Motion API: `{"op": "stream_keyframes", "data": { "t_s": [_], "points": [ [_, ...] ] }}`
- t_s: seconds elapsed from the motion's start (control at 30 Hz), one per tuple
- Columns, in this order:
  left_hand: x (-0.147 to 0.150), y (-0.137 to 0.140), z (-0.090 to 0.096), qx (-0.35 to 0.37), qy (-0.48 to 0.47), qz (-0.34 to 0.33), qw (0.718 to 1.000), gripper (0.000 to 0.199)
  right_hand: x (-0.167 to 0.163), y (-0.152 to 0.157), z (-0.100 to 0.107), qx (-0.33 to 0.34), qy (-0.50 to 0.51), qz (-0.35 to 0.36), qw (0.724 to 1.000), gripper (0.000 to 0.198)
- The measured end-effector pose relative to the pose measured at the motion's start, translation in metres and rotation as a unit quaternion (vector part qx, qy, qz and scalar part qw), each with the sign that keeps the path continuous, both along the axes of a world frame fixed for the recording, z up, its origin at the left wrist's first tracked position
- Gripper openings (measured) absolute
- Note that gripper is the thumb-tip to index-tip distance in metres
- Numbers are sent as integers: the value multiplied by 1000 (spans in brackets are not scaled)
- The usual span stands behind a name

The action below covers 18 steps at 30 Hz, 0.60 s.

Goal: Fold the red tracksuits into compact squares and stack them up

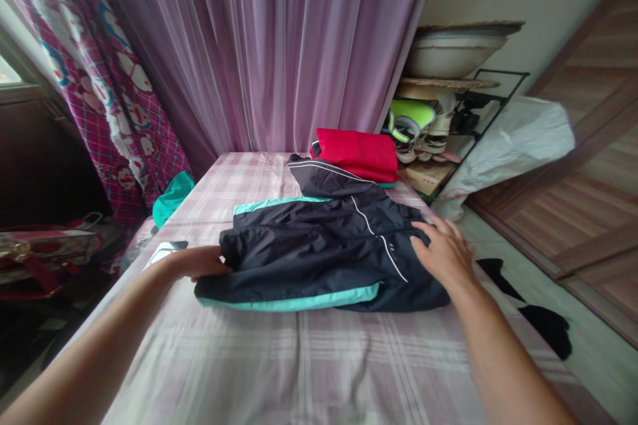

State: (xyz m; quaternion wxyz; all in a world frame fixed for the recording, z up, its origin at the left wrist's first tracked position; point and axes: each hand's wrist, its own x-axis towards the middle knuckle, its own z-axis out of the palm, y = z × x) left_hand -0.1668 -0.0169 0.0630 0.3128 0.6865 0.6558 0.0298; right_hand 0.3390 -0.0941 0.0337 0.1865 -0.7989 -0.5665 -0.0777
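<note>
A dark navy jacket [304, 246] with turquoise edging and thin white piping lies on its side across the bed, partly folded, one sleeve stretched toward the back. At its left end, the hem, my left hand [209, 261] is closed on the fabric, its fingers partly hidden by the cloth. My right hand [446, 249] rests on the jacket's right end near the collar, fingers spread and apart. Just behind the jacket sits a folded red garment [356, 154], stacked on something dark and turquoise.
A plaid sheet [249, 365] covers the bed. A flat grey-white item [167, 251] lies by my left forearm, with a turquoise cloth [173, 199] at the bed's left edge. Purple curtains [279, 46] hang behind. To the right stand a shoe rack [491, 96] and a white plastic bag [518, 139].
</note>
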Motion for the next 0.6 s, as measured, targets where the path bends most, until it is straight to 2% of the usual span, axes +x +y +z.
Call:
{"op": "stream_keyframes", "data": {
  "t_s": [0.07,0.1,0.13,0.23,0.37,0.53,0.6],
  "points": [
    [-10,-1,7,-122,-13,-40,992,39,-15,18,18,9,-10,55,998,35],
    [-15,2,13,-159,-27,-46,986,45,-24,30,27,1,-10,85,996,35],
    [-21,7,19,-159,-36,-32,986,50,-34,44,35,-16,-10,111,994,36],
    [-34,31,32,-112,-33,43,992,62,-64,90,51,-69,-9,142,987,40],
    [-35,72,26,-24,20,98,995,67,-83,150,49,-104,7,105,989,50],
    [-11,115,-4,120,118,30,985,64,-66,196,20,-154,37,-36,987,77],
    [-1,126,-17,135,145,-2,980,62,-54,202,8,-173,32,-53,983,83]
  ]
}}
